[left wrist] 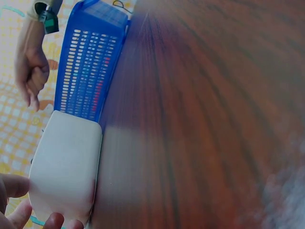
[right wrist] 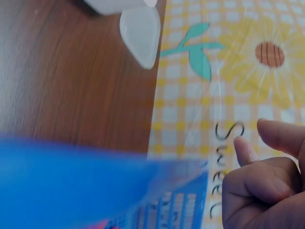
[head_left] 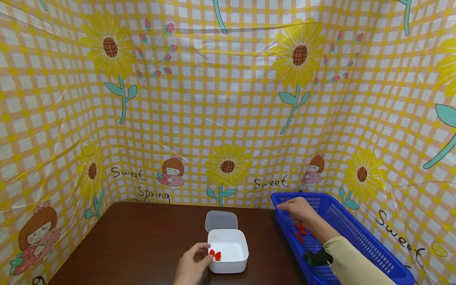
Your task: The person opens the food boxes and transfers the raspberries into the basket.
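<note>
At the left side of a white square box (head_left: pixel 228 266), my left hand (head_left: pixel 192 264) holds the wall with thumb and fingers. Two small red pieces (head_left: pixel 217 255) lie inside by the thumb; their kind is too small to tell. In the left wrist view the box (left wrist: pixel 66 162) shows its outer side, with fingertips (left wrist: pixel 16 185) against its near end. Over the far left rim of a blue basket (head_left: pixel 290 237) hovers my right hand (head_left: pixel 303 209). The right wrist view shows that hand (right wrist: pixel 267 181) with thumb and index apart, other fingers curled, nothing visible between them.
Several red pieces (head_left: pixel 298 237) lie in the basket. A translucent lid (head_left: pixel 221 221) sits behind the box on the dark brown table (head_left: pixel 153 241). A checked sunflower cloth (head_left: pixel 228 99) hangs around the back and sides. A dark device (head_left: pixel 317 258) is strapped to the right wrist.
</note>
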